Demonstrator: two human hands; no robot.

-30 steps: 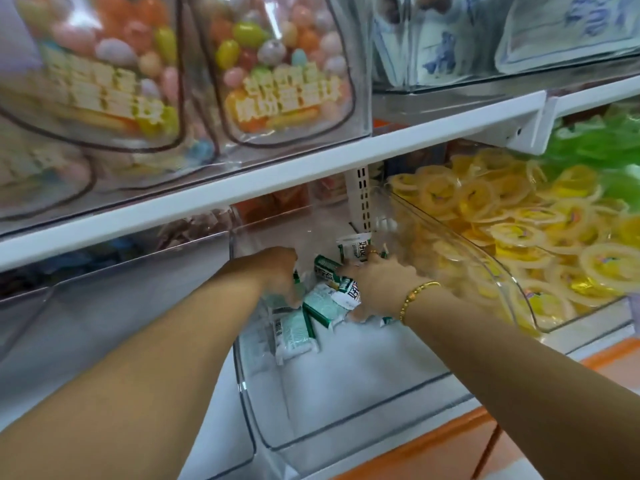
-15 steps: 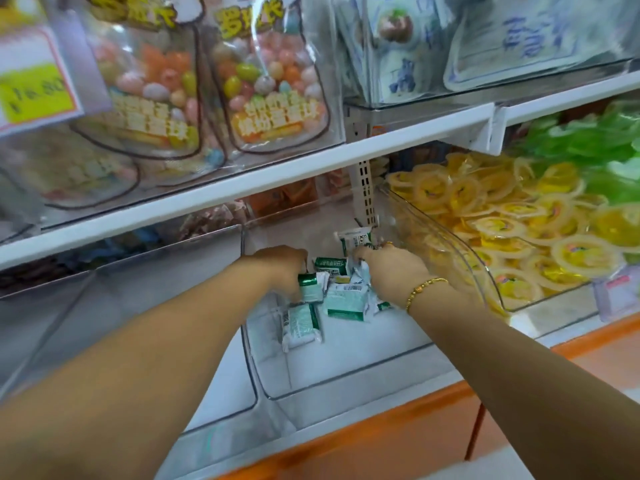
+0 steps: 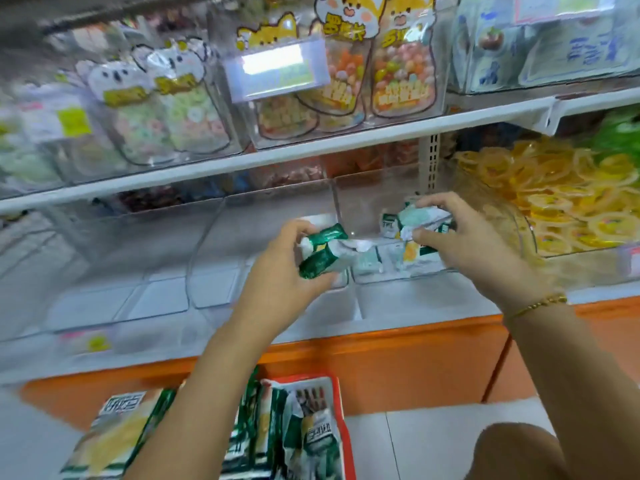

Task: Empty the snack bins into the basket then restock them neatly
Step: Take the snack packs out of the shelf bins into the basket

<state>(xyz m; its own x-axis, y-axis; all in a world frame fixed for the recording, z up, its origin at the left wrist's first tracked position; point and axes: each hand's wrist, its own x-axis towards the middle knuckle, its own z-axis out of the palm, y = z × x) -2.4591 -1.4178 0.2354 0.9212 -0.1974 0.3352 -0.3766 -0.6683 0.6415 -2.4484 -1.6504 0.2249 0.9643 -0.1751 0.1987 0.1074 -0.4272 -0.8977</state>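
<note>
At the bottom centre of the frame a red basket (image 3: 347, 445) holds green-and-white packets (image 3: 311, 441). A larger bag (image 3: 117, 434) lies at its left. Above them runs the orange base (image 3: 398, 362) of the shelving.

In mid-frame the left hand (image 3: 287, 271) is curled round a left bunch (image 3: 322, 254) of green packets. It grips them between thumb and fingers, just in front of the clear bins. To its right the right hand (image 3: 467, 251), with a gold bracelet (image 3: 535, 305) on its wrist, pinches a right bunch (image 3: 412, 220) between thumb and fingers at the open front of a clear bin (image 3: 367, 199).

A few loose packets (image 3: 391, 259) lie on that bin's floor, between the two hands. Farther right another bin is heaped with yellow rings (image 3: 554, 188). Across the top, a white shelf (image 3: 311, 150) carries sweet bags (image 3: 398, 71).
</note>
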